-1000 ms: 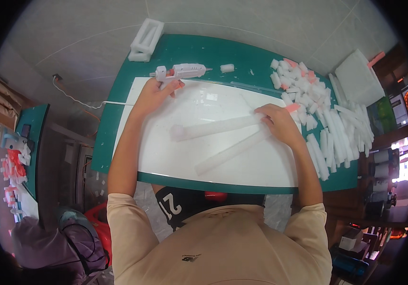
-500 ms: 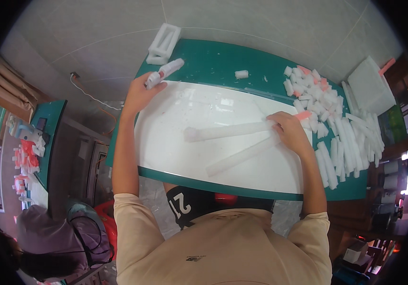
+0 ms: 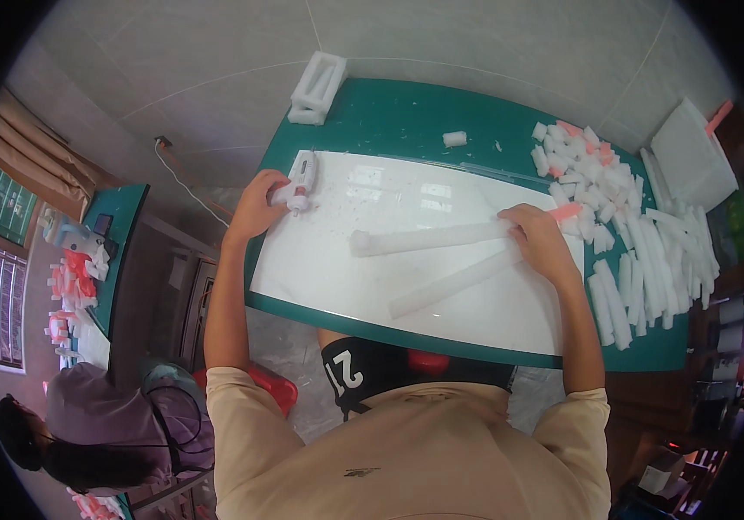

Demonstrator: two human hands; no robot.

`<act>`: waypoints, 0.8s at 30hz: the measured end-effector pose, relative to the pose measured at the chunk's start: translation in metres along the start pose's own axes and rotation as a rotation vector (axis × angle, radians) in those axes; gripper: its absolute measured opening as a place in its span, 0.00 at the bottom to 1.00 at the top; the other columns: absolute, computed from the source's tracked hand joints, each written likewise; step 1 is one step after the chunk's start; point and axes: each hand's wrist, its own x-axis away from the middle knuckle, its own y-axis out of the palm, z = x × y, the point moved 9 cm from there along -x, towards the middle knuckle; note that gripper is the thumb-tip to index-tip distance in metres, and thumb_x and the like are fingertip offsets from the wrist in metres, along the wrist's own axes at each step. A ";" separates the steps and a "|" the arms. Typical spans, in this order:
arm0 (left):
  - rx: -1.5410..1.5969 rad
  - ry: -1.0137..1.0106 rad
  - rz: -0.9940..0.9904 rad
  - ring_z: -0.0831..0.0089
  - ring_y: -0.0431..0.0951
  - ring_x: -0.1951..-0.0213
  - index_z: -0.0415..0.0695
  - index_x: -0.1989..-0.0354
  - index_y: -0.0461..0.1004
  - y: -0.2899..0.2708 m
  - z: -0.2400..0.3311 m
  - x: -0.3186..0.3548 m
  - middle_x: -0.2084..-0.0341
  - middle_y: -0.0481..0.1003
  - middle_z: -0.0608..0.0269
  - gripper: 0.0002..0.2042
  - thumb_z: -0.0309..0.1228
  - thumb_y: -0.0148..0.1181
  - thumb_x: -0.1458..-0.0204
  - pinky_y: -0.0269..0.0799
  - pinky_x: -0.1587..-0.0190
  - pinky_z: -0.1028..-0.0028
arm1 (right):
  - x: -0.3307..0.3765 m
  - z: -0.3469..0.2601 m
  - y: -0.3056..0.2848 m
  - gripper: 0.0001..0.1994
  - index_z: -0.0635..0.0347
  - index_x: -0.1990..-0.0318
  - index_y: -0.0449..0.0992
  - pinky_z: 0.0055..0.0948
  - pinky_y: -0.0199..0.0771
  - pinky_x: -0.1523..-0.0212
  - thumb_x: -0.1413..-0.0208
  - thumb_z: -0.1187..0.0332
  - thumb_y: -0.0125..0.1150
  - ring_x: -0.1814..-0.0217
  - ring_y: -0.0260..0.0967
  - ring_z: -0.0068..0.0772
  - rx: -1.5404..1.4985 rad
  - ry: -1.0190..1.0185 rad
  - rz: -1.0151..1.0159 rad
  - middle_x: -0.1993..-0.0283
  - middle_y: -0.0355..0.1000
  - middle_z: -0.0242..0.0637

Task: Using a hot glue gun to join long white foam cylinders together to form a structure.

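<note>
My left hand [image 3: 256,206] grips a white glue gun [image 3: 300,179] at the left edge of the white board [image 3: 346,277] on the green table [image 3: 406,113]. My right hand [image 3: 541,238] presses down on the right end of a long white foam strip [image 3: 428,239] that lies across the board. A second foam strip [image 3: 454,284] lies at a slant just below it, its upper end under my right hand. A small pink foam piece [image 3: 566,211] sits right beside my right fingers.
Several white and pink foam pieces [image 3: 593,165] and long strips [image 3: 649,260] are piled at the table's right. A white foam block [image 3: 318,87] overhangs the far left corner, a flat foam slab [image 3: 692,156] lies far right. Another person [image 3: 103,425] sits low left.
My left hand with the glue gun has come nearer, from the board's far edge to its left edge. The view shifted. My right hand stays on the foam strip.
</note>
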 end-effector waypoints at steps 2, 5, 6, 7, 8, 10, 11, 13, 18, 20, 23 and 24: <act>-0.005 -0.023 -0.037 0.66 0.73 0.55 0.39 0.56 0.72 0.000 0.003 -0.001 0.57 0.70 0.59 0.19 0.21 0.65 0.61 0.70 0.53 0.72 | 0.000 0.000 0.000 0.11 0.67 0.58 0.77 0.35 0.68 0.47 0.51 0.82 0.57 0.52 0.70 0.49 0.003 0.007 -0.002 0.56 0.75 0.47; 0.002 -0.045 -0.089 0.66 0.72 0.53 0.39 0.56 0.72 0.002 0.001 -0.001 0.55 0.69 0.60 0.19 0.20 0.64 0.60 0.69 0.51 0.71 | 0.000 -0.002 -0.001 0.11 0.67 0.58 0.77 0.34 0.67 0.46 0.51 0.82 0.57 0.51 0.70 0.48 0.003 0.010 -0.011 0.56 0.75 0.47; 0.016 -0.044 -0.105 0.66 0.72 0.52 0.40 0.56 0.72 0.002 0.000 -0.001 0.54 0.68 0.61 0.18 0.20 0.64 0.59 0.69 0.51 0.71 | 0.001 -0.003 -0.002 0.11 0.66 0.58 0.77 0.34 0.67 0.46 0.51 0.82 0.57 0.51 0.70 0.48 0.001 0.022 -0.016 0.56 0.74 0.47; 0.015 -0.035 -0.115 0.66 0.72 0.52 0.40 0.56 0.72 0.004 0.001 -0.003 0.54 0.68 0.61 0.18 0.20 0.64 0.59 0.69 0.51 0.71 | 0.003 0.000 -0.003 0.11 0.66 0.58 0.77 0.34 0.67 0.46 0.51 0.82 0.56 0.51 0.70 0.48 -0.002 0.044 -0.018 0.56 0.74 0.46; 0.015 -0.058 -0.132 0.66 0.71 0.50 0.40 0.55 0.71 0.007 -0.001 -0.004 0.53 0.67 0.60 0.19 0.20 0.63 0.58 0.69 0.50 0.71 | 0.004 0.003 -0.004 0.11 0.66 0.58 0.77 0.34 0.67 0.46 0.51 0.82 0.56 0.51 0.70 0.48 -0.004 0.056 -0.010 0.56 0.74 0.46; 0.021 -0.066 -0.164 0.65 0.71 0.49 0.40 0.53 0.71 0.009 -0.004 -0.002 0.53 0.67 0.59 0.19 0.20 0.63 0.58 0.68 0.49 0.70 | 0.004 0.005 0.000 0.11 0.66 0.58 0.77 0.34 0.67 0.46 0.50 0.82 0.56 0.50 0.70 0.48 0.033 0.059 -0.033 0.56 0.74 0.46; -0.006 -0.023 -0.168 0.63 0.71 0.48 0.41 0.52 0.70 0.006 -0.002 0.002 0.51 0.66 0.57 0.20 0.19 0.62 0.57 0.68 0.49 0.69 | 0.003 0.007 0.001 0.11 0.66 0.58 0.77 0.34 0.67 0.46 0.50 0.82 0.56 0.50 0.70 0.48 0.035 0.077 -0.025 0.56 0.74 0.46; -0.031 0.025 -0.179 0.61 0.70 0.47 0.41 0.51 0.69 0.006 0.005 0.011 0.50 0.66 0.56 0.20 0.19 0.61 0.56 0.68 0.48 0.69 | -0.001 0.003 0.007 0.11 0.65 0.58 0.77 0.34 0.67 0.46 0.50 0.81 0.56 0.50 0.70 0.47 0.023 0.027 -0.037 0.56 0.74 0.46; -0.184 0.039 0.015 0.51 0.67 0.42 0.40 0.49 0.68 -0.008 0.089 0.016 0.45 0.65 0.49 0.19 0.16 0.54 0.52 0.62 0.40 0.65 | 0.000 0.009 0.005 0.11 0.65 0.58 0.77 0.34 0.68 0.45 0.49 0.81 0.56 0.50 0.70 0.47 0.035 0.021 -0.024 0.55 0.74 0.45; -0.126 0.091 0.057 0.51 0.66 0.41 0.41 0.48 0.68 -0.001 0.116 0.026 0.45 0.65 0.49 0.20 0.16 0.54 0.52 0.60 0.39 0.64 | -0.002 0.008 0.004 0.11 0.65 0.58 0.77 0.34 0.68 0.46 0.49 0.81 0.56 0.50 0.70 0.47 0.026 0.050 -0.055 0.55 0.74 0.46; -0.039 0.144 0.032 0.52 0.65 0.40 0.41 0.47 0.68 0.023 0.143 0.041 0.45 0.67 0.49 0.21 0.16 0.54 0.52 0.58 0.37 0.64 | -0.004 0.009 0.007 0.11 0.66 0.58 0.77 0.34 0.68 0.46 0.50 0.81 0.56 0.51 0.70 0.48 0.018 0.024 -0.048 0.56 0.74 0.46; -0.037 0.163 0.046 0.53 0.66 0.40 0.41 0.47 0.69 0.032 0.150 0.044 0.46 0.68 0.50 0.21 0.16 0.54 0.52 0.58 0.37 0.64 | -0.004 0.009 0.007 0.11 0.66 0.58 0.77 0.34 0.68 0.46 0.50 0.81 0.56 0.51 0.70 0.48 0.012 0.014 -0.053 0.56 0.74 0.46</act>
